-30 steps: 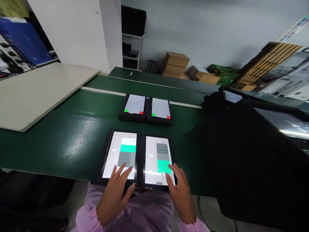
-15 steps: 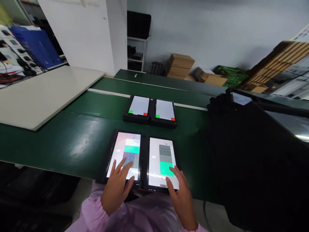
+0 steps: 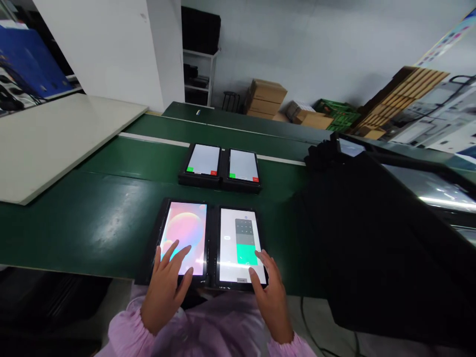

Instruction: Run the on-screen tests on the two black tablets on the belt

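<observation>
Two tablets lie side by side in black holders at the near edge of the green table. The left tablet (image 3: pixel 186 223) shows a pink and orange wallpaper. My left hand (image 3: pixel 165 287) is over its lower part, fingers spread and holding nothing. On the right tablet (image 3: pixel 228 258) there is a white screen with a grey keypad and a green block. My right hand (image 3: pixel 271 292) is at its lower right corner, thumb and fingers apart, fingertips close to the green block. Whether any fingertip touches glass I cannot tell.
Farther back, two more tablets, a left one (image 3: pixel 204 158) and a right one (image 3: pixel 243 165), show pale screens with green and red corners. A white board (image 3: pixel 67 134) lies at the left. Black cloth (image 3: pixel 357 238) covers something bulky at the right. Cardboard boxes (image 3: pixel 266 96) stand behind.
The left tablet's screen has gone from a keypad panel to a plain wallpaper. The view has turned slightly right, so everything sits farther left. Both hands stay over the same tablets.
</observation>
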`<state>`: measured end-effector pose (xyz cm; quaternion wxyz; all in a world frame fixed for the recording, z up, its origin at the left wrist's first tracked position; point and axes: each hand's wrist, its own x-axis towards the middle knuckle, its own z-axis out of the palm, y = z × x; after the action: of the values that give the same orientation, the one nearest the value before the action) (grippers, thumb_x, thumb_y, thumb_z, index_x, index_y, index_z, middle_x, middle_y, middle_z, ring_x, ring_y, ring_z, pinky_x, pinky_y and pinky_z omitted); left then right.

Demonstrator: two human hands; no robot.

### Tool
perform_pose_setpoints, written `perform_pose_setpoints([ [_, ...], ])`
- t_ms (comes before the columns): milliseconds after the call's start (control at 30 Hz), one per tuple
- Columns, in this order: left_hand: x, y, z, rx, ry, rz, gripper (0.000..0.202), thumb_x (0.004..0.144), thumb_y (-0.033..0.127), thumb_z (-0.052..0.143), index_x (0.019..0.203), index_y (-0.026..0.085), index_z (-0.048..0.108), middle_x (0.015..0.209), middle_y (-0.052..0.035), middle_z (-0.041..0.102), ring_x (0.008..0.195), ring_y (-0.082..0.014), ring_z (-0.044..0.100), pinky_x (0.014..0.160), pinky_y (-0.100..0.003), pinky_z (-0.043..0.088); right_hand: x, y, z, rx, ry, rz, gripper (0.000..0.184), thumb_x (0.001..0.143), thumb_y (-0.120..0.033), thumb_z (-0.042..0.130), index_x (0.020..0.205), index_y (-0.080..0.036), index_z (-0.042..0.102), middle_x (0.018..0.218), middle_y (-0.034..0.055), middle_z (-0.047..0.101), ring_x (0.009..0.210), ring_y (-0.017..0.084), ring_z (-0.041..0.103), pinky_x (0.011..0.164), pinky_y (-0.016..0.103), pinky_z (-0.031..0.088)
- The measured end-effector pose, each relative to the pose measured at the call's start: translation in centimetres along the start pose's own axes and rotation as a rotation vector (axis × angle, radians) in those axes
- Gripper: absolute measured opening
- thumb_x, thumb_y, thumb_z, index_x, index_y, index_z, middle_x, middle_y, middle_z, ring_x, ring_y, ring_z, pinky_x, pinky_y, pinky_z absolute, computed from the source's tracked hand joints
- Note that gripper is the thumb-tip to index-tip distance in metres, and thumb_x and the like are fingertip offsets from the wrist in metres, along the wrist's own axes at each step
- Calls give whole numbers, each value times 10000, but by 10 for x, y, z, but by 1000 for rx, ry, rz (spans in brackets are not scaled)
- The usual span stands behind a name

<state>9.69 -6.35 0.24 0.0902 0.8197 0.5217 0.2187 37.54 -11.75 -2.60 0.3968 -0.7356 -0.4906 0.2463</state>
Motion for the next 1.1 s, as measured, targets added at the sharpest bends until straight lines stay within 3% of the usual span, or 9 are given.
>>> perform_pose_setpoints([
  [200, 0, -15, -6, -127, 74, -97, 376, 992, 302, 445, 1367, 277, 432, 1397, -50, 560, 1420, -264, 374, 1221, -649, 115, 0, 9, -7, 75, 63, 89, 595, 886, -611, 552, 1340, -227, 554, 1423, 110, 512, 1325, 330, 453, 1104, 534, 379],
  [467, 1, -38, -16, -196, 194, -239, 385, 985, 330, 466, 1361, 263, 423, 1371, -75, 564, 1378, -263, 433, 1229, -608, 155, 4, 9, -16, 112, 75, 228, 683, 824, -689, 577, 1340, -242, 564, 1416, 101, 526, 1295, 366, 474, 1066, 555, 401],
  [600, 10, -41, -13, -131, 153, -255, 546, 967, 389, 493, 1459, 230, 317, 1480, -125, 458, 1424, -290, 365, 1215, -619, 181, 20, 14, -16, 249, 96, 178, 651, 828, -620, 629, 1335, -216, 563, 1384, 116, 550, 1255, 328, 521, 1088, 532, 401],
  [800, 39, -39, 1, 148, 40, -190, 793, 926, 546, 508, 1534, 135, 208, 1572, -201, 318, 1469, -384, 254, 1177, -668, 204, 46, 27, -8, 448, 190, 149, 606, 794, -574, 685, 1235, -164, 613, 1290, 148, 618, 1180, 315, 584, 1044, 508, 445],
  [967, 44, -38, 0, 245, 20, -206, 815, 928, 593, 477, 1543, 136, 201, 1591, -180, 294, 1483, -374, 226, 1181, -669, 191, 47, 32, -5, 435, 201, 140, 535, 835, -544, 656, 1214, -167, 633, 1256, 141, 640, 1145, 300, 608, 1005, 479, 473],
  [1100, 43, -38, -3, 200, 30, -203, 781, 930, 566, 494, 1533, 151, 221, 1580, -185, 313, 1479, -378, 232, 1172, -688, 185, 45, 34, -4, 440, 217, 131, 524, 835, -537, 662, 1196, -158, 643, 1244, 146, 646, 1141, 296, 610, 1006, 479, 471],
])
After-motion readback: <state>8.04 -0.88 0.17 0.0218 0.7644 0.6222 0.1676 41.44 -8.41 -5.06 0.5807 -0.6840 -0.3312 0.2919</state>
